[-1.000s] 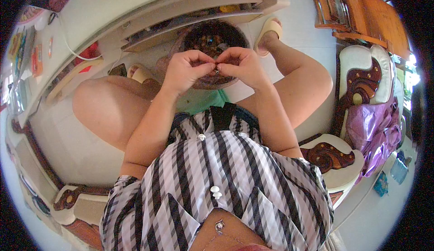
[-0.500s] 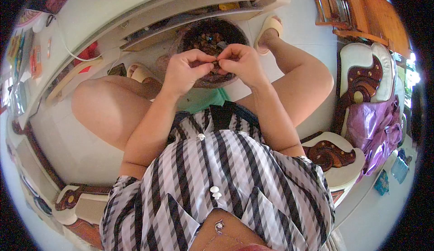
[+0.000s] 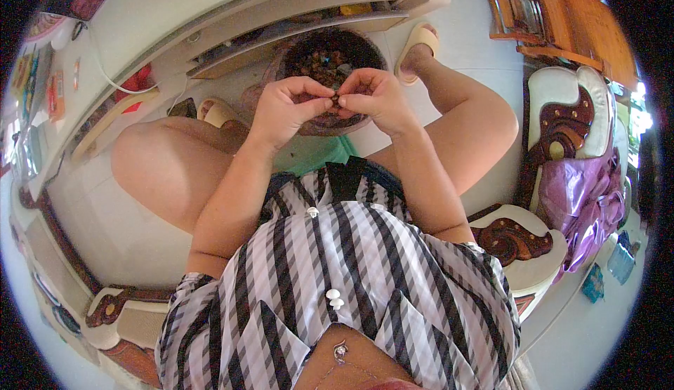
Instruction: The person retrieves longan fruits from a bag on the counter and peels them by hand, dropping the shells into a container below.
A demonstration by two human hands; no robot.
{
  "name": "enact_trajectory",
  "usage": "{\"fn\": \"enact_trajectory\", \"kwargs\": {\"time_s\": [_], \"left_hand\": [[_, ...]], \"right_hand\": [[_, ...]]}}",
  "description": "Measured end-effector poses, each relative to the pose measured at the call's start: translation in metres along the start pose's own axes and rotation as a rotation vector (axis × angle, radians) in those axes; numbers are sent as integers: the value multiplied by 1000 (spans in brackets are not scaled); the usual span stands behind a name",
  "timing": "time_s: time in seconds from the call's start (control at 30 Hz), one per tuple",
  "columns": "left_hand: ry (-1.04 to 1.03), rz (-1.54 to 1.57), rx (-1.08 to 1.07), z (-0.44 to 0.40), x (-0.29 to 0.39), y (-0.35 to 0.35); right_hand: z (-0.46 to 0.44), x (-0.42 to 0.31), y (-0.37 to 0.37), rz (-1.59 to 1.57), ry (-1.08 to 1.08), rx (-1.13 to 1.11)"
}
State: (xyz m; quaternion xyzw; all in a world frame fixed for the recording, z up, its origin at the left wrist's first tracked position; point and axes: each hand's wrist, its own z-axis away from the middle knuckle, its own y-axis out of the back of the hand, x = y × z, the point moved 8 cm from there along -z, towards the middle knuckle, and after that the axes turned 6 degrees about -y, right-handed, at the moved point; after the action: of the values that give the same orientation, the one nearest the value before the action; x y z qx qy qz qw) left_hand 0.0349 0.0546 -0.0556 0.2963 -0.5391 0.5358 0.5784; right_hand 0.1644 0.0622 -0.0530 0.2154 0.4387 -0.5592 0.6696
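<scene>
My left hand (image 3: 289,109) and my right hand (image 3: 374,102) meet fingertip to fingertip, both pinched closed. Between them is a small brown piece (image 3: 336,100), too small and too covered by the fingers to name. Below the hands stands a round dark bin (image 3: 374,51) with a heap of brown scraps (image 3: 317,65) in it. My fingers hide the near part of the heap. A green stool or box (image 3: 324,153) shows between my legs, behind the bin's near side.
Ahead is a white table (image 3: 168,11) with an open drawer (image 3: 281,25) beneath. On the right are a wooden chair (image 3: 586,25), a carved white armrest (image 3: 523,242) and a purple bag (image 3: 579,200). A white cable (image 3: 105,67) crosses the table at left.
My fingertips have shifted very slightly around the small piece. Both hands stay over the bin, and nothing else has visibly moved.
</scene>
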Motion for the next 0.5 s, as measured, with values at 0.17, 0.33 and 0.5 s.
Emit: {"fn": "enact_trajectory", "kwargs": {"time_s": [0.17,0.33,0.5], "left_hand": [[44,157,28,2,-3,0],[73,279,44,1,-19,2],[124,487,94,1,-24,0]], "right_hand": [[1,2,0,-55,-10,-11],[3,1,2,131,15,69],[4,-3,-2,-90,-18,57]]}}
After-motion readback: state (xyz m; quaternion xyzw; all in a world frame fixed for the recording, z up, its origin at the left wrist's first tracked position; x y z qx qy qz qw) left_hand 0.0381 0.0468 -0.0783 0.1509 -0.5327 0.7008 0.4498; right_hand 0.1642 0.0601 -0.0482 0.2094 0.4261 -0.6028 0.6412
